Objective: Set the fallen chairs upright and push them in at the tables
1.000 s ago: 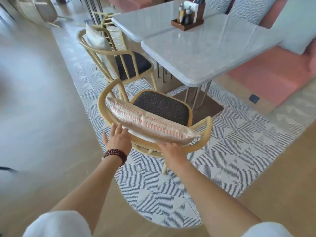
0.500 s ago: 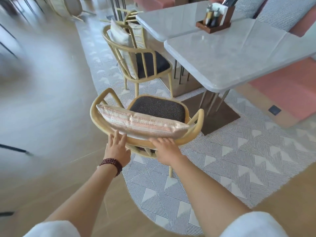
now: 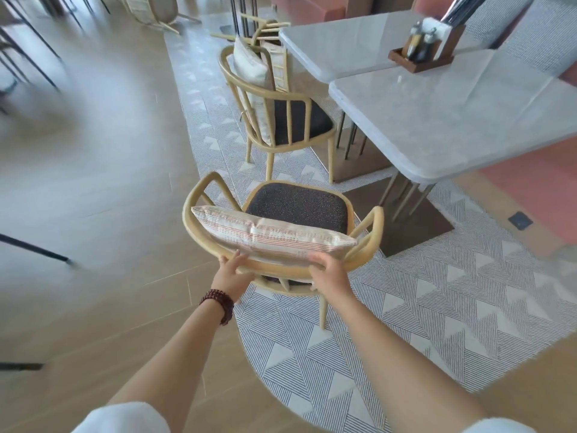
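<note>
A grey-and-white rug with a striped triangle pattern [image 3: 406,307] lies with its rounded edge on a tan wood-plank floor [image 3: 109,214]. A dark square floor socket [image 3: 520,220] sits in the rug near a pink upholstered bench [image 3: 530,189], with grey woven cushions [image 3: 537,35] further back. A brown wooden caddy [image 3: 418,62] holds small bottles and white napkins. Thin black metal legs [image 3: 34,250] show, blurred, at the left.

Left grip [image 3: 232,276] and right grip [image 3: 331,273] clasping the curved back rail of an upright wooden chair [image 3: 296,207], striped cushion [image 3: 268,235] leaning against its back, chair standing on a patterned rug [image 3: 406,307] near a grey table [image 3: 452,114]
</note>
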A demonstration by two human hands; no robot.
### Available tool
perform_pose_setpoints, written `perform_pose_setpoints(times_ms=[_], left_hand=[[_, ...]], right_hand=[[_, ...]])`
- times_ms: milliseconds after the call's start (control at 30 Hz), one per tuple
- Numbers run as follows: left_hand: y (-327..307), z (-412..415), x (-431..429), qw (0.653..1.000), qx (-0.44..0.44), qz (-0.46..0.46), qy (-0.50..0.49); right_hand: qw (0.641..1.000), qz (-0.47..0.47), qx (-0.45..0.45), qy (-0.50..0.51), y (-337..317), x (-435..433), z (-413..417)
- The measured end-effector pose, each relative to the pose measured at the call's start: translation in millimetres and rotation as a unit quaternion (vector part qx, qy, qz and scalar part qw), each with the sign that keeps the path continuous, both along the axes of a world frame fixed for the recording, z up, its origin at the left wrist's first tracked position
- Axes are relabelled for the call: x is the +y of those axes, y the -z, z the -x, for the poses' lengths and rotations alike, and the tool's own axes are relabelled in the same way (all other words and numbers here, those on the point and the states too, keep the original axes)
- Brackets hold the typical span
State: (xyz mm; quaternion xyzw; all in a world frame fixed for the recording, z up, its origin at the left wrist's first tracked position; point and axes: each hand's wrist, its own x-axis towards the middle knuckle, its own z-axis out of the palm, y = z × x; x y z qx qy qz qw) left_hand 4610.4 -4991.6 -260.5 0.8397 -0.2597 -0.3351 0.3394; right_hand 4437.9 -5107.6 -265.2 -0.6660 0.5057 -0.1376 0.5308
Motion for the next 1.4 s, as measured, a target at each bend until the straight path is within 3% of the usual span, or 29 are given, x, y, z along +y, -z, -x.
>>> perform_pose_setpoints(times_ms=[67, 133, 167, 267, 333, 400, 533, 700, 900, 1100, 1400], left_hand=[[-3.0, -3.0, 4.9, 0.983, 0.05, 0.088, -0.151], [-2.5, -10.6, 6.6, 0.927, 0.164, 0.151, -0.302], [1.2, -16.8, 7.6, 0.903, 0.216, 0.152, -0.339], [10.5, -30.8, 5.6, 0.902, 0.284, 0.086, -0.313], [12.5, -35.1, -1.4, 0.899, 0.308, 0.069, -0.303], [10.5, -38.9, -5.9, 0.861, 0.369, 0.083, -0.34], [7.3, -45.9, -14.8, 0.825, 0.411, 0.118, -0.369], [8.8, -50.1, -20.9, 0.83, 0.401, 0.083, -0.379], [23.1, -73.3, -33.7, 0.855, 0.381, 0.033, -0.351], [26.9, -96.6, -44.1, 0.834, 0.423, 0.026, -0.352], [31.9, -95.7, -68.7, 0.808, 0.474, 0.04, -0.348]], right_hand=[[0.98, 0.001, -0.033, 0.195, -3.0, 6.1, 3.0], [0.925, -0.045, -0.048, 0.374, 0.7, 9.8, 9.2], [0.896, -0.111, -0.067, 0.424, 4.3, 10.8, 11.6], [0.823, -0.371, -0.158, 0.399, 15.3, 6.6, 14.1], [0.79, -0.44, -0.217, 0.367, 19.5, -0.4, 8.5], [0.772, -0.449, -0.252, 0.373, 23.8, -10.2, -1.2], [0.771, -0.465, -0.201, 0.386, 20.5, -30.8, -20.6], [0.772, -0.457, -0.154, 0.415, 25.6, -32.1, -26.8], [0.755, -0.426, -0.173, 0.467, 34.1, -28.0, -29.8], [0.733, -0.385, -0.214, 0.518, 37.5, -29.1, -33.7], [0.753, -0.344, -0.21, 0.52, 34.5, -54.6, -19.7]])
